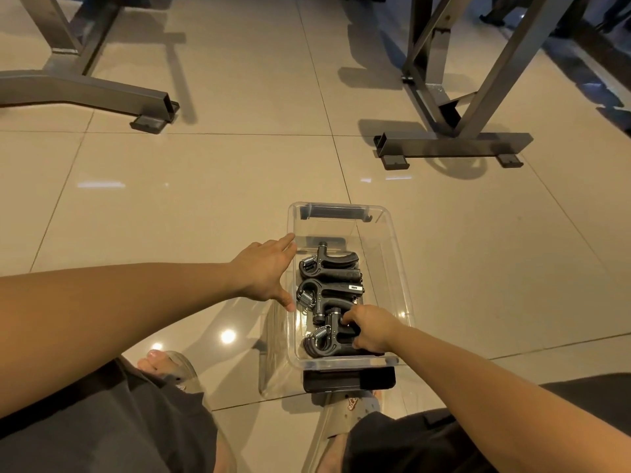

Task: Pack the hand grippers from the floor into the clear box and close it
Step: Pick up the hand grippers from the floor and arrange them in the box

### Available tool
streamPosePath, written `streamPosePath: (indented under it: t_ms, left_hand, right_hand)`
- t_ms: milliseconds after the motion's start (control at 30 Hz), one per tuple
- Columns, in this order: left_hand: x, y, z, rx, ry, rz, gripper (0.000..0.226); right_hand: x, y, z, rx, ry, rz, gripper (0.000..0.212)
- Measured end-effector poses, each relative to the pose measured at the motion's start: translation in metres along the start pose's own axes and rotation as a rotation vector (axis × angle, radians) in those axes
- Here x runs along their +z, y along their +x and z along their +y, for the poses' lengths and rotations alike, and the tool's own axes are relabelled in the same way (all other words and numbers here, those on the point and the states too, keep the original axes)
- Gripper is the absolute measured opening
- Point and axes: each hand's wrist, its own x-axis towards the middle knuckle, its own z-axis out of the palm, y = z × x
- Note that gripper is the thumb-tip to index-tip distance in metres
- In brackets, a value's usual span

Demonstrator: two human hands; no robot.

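Far left, a grey steel frame foot [85, 90] sits on the tiled floor [205, 186]. Closer in, toes poke out of a clear sandal [177, 367].

Now the left hand [266, 271]: it's wide, fingers straight and spread, laid against the left wall of the clear box [397, 268], thumb pointing down by the rim. A clear sheet [273, 356], likely the lid, lies at the box's near-left side. Whether it runs under the box, I can't tell.

The box stands on the floor, open on top, with a black latch [348, 378] at its near end and another at the far end.

Inside, three black hand grippers [329, 291] with steel springs are lined up front to back, packed close together. The right hand [370, 327] is down in the box, fingers curled round the handle of the nearest hand gripper [322, 344], which lies at the near end.

Off to the right, a second steel frame [454, 141] stands well apart from the box.
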Motion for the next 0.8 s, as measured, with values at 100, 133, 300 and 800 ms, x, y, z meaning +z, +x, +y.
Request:
streamPosePath:
  t_ms: [100, 133, 300, 800]
  left_hand:
    - [0.000, -0.002, 0.000, -0.013, 0.006, 0.013, 0.132]
    - [0.000, -0.004, 0.000, -0.024, 0.008, 0.023, 0.131]
    - [0.004, -0.024, -0.004, -0.073, -0.017, 0.049, 0.124]
    - [-0.027, -0.223, -0.075, -0.415, -0.367, 0.094, 0.071]
  right_hand:
    - [-0.007, -0.002, -0.005, 0.017, -0.001, -0.022, 0.061]
    - [-0.011, -0.003, -0.008, 0.018, 0.002, -0.011, 0.060]
    - [-0.041, -0.007, -0.034, 0.028, 0.130, 0.153, 0.060]
    - [-0.121, -0.051, -0.228, -0.260, 0.383, 0.491, 0.048]
